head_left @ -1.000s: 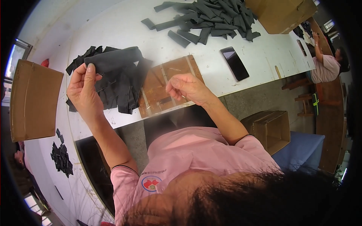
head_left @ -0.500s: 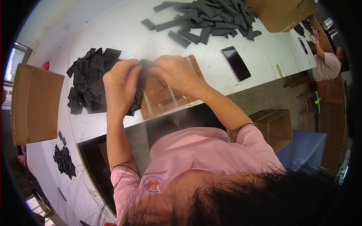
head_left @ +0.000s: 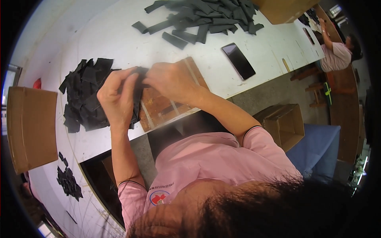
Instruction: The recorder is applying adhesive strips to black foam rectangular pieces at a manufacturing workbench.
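My left hand [head_left: 116, 94] is closed, its thumb and fingers pinching a dark grey fabric piece [head_left: 139, 76]. My right hand [head_left: 170, 81] is closed on the same piece from the other side, with its fingertips close to the left ones. Part of the fabric hangs down between the hands; its far end and the exact grip are hidden by my fingers. Beneath the right hand lies a brown wooden board [head_left: 158, 109] with pale strips across it. Beside my left hand, a heap of black fabric pieces [head_left: 85, 93] spreads over the white table [head_left: 115, 43].
Grey fabric strips [head_left: 210, 20] are heaped at the far side. A phone [head_left: 239, 61] lies right of the board. Cardboard boxes stand at left [head_left: 31, 127], far right [head_left: 283, 10] and low right [head_left: 283, 125]. Another person [head_left: 337, 55] sits at the far right.
The whole view has shifted, so the table's contents appear further left. Both hands keep their pinch on the fabric, with only slight finger movement.
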`<action>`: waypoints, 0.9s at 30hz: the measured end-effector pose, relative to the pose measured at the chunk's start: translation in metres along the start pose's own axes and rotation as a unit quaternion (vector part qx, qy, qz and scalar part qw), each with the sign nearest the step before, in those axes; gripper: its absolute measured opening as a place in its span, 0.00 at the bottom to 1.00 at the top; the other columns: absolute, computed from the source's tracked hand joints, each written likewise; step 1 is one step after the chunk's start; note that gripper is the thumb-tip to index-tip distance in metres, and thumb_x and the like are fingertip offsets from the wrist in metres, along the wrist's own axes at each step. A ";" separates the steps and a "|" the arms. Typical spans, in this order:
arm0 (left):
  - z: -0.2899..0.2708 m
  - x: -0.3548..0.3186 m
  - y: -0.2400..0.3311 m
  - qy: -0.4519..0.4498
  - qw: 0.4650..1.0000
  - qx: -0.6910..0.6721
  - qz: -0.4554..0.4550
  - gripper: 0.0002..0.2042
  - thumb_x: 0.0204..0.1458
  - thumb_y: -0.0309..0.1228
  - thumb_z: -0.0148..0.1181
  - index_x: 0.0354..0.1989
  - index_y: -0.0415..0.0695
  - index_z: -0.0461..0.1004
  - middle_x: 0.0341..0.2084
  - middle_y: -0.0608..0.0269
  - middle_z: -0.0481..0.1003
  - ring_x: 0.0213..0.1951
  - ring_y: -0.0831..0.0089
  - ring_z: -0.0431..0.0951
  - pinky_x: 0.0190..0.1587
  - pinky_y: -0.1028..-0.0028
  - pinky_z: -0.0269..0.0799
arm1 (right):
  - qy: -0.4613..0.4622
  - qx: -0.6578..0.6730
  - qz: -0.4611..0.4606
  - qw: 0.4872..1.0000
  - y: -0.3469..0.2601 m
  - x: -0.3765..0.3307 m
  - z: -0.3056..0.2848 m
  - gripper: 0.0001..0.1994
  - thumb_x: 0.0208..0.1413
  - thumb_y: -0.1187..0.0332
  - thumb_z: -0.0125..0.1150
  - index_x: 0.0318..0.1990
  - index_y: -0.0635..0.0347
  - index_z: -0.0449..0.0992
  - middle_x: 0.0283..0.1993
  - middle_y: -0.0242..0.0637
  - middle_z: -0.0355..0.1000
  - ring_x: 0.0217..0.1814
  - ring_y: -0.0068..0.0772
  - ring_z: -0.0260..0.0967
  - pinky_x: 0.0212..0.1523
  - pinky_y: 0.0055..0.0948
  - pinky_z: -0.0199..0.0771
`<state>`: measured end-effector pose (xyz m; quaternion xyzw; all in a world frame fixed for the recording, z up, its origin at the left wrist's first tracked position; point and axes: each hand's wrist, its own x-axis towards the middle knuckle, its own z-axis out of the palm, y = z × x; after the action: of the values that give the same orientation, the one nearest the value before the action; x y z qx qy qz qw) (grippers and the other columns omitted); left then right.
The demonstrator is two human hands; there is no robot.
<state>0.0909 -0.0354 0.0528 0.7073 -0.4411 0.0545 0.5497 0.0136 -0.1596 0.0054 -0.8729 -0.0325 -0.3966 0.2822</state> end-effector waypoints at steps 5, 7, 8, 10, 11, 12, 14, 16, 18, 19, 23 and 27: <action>0.004 -0.002 -0.004 0.002 1.000 -0.024 -0.005 0.04 0.41 0.19 0.56 0.28 0.37 0.73 0.20 0.64 0.71 0.24 0.80 0.68 0.28 0.83 0.63 | 0.009 -0.015 0.014 1.000 -0.003 0.001 -0.003 0.09 0.42 0.67 0.58 0.18 0.60 0.67 0.17 0.37 0.63 0.22 0.37 0.65 0.21 0.31 0.64; 0.008 -0.004 -0.004 0.014 1.000 -0.006 -0.001 0.07 0.43 0.20 0.54 0.33 0.36 0.71 0.24 0.64 0.71 0.27 0.80 0.68 0.31 0.83 0.63 | -0.006 -0.011 0.002 1.000 -0.001 0.004 -0.006 0.10 0.42 0.66 0.58 0.18 0.60 0.67 0.17 0.37 0.64 0.21 0.37 0.65 0.21 0.32 0.64; 0.010 -0.006 -0.005 0.044 0.999 -0.024 0.011 0.09 0.45 0.21 0.53 0.36 0.36 0.70 0.28 0.62 0.70 0.29 0.80 0.69 0.33 0.83 0.63 | -0.006 -0.015 0.005 1.000 0.000 0.008 -0.010 0.10 0.42 0.66 0.58 0.18 0.60 0.67 0.17 0.37 0.64 0.21 0.37 0.65 0.21 0.32 0.64; 0.009 -0.015 -0.001 0.085 0.993 -0.076 0.016 0.14 0.50 0.22 0.47 0.47 0.34 0.63 0.37 0.57 0.70 0.37 0.77 0.69 0.40 0.82 0.63 | -0.004 0.040 -0.029 0.999 -0.002 0.027 -0.027 0.09 0.43 0.67 0.58 0.19 0.61 0.66 0.18 0.36 0.62 0.20 0.37 0.62 0.21 0.31 0.61; 0.009 -0.018 0.003 0.123 0.988 -0.095 0.017 0.14 0.51 0.24 0.46 0.47 0.34 0.62 0.37 0.55 0.69 0.35 0.75 0.70 0.39 0.81 0.64 | -0.013 0.099 0.012 0.995 -0.001 0.041 -0.040 0.10 0.45 0.66 0.57 0.20 0.61 0.68 0.16 0.34 0.64 0.17 0.31 0.63 0.19 0.26 0.62; 0.008 -0.020 0.004 0.129 0.984 -0.117 0.023 0.14 0.52 0.24 0.45 0.47 0.34 0.62 0.37 0.54 0.69 0.34 0.75 0.70 0.37 0.81 0.64 | 0.011 0.223 0.111 0.968 0.010 0.053 -0.046 0.10 0.47 0.65 0.56 0.21 0.61 0.71 0.16 0.31 0.66 0.16 0.22 0.64 0.19 0.21 0.63; 0.003 -0.030 0.006 0.140 0.980 -0.137 0.027 0.14 0.52 0.25 0.45 0.47 0.35 0.62 0.36 0.54 0.70 0.33 0.75 0.70 0.36 0.81 0.65 | 0.080 0.297 0.228 0.924 0.051 0.075 -0.065 0.16 0.49 0.57 0.53 0.24 0.63 0.73 0.17 0.33 0.69 0.18 0.19 0.65 0.21 0.21 0.65; 0.004 -0.045 0.001 0.096 0.985 -0.119 -0.085 0.15 0.50 0.24 0.48 0.47 0.35 0.62 0.35 0.55 0.69 0.33 0.75 0.70 0.37 0.79 0.65 | 0.105 0.124 0.239 0.957 0.104 0.068 -0.074 0.17 0.47 0.59 0.51 0.22 0.67 0.72 0.17 0.37 0.68 0.19 0.22 0.65 0.22 0.22 0.64; 0.007 -0.064 -0.017 0.086 0.987 -0.073 -0.118 0.12 0.49 0.23 0.49 0.43 0.36 0.65 0.33 0.58 0.70 0.31 0.77 0.70 0.35 0.80 0.65 | 0.074 0.001 0.266 0.961 0.131 0.041 -0.066 0.15 0.45 0.62 0.52 0.21 0.69 0.72 0.16 0.37 0.68 0.20 0.23 0.66 0.23 0.23 0.64; 0.006 -0.073 -0.027 0.083 0.987 -0.037 -0.133 0.11 0.48 0.22 0.50 0.41 0.36 0.66 0.32 0.59 0.70 0.31 0.77 0.69 0.34 0.81 0.65 | 0.058 0.042 0.303 0.950 0.129 0.029 -0.058 0.14 0.45 0.63 0.52 0.22 0.69 0.72 0.16 0.36 0.68 0.19 0.24 0.65 0.23 0.23 0.64; 0.003 -0.089 -0.054 0.010 0.963 0.190 -0.193 0.13 0.44 0.23 0.55 0.40 0.37 0.67 0.34 0.59 0.69 0.33 0.73 0.70 0.35 0.79 0.65 | 0.011 0.109 0.340 0.934 0.116 -0.027 -0.033 0.11 0.45 0.66 0.51 0.23 0.67 0.72 0.15 0.35 0.68 0.18 0.23 0.64 0.21 0.23 0.63; 0.015 -0.095 -0.078 -0.064 0.912 0.389 -0.109 0.14 0.40 0.27 0.55 0.37 0.38 0.66 0.34 0.48 0.66 0.37 0.53 0.66 0.38 0.63 0.62 | -0.041 0.208 0.424 0.881 0.071 -0.071 -0.010 0.09 0.48 0.69 0.50 0.26 0.66 0.71 0.17 0.35 0.67 0.20 0.21 0.64 0.22 0.22 0.62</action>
<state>0.0809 0.0064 -0.0634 0.9109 -0.3397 0.1160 0.2036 -0.0223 -0.2126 -0.0731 -0.7402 0.2473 -0.1877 0.5964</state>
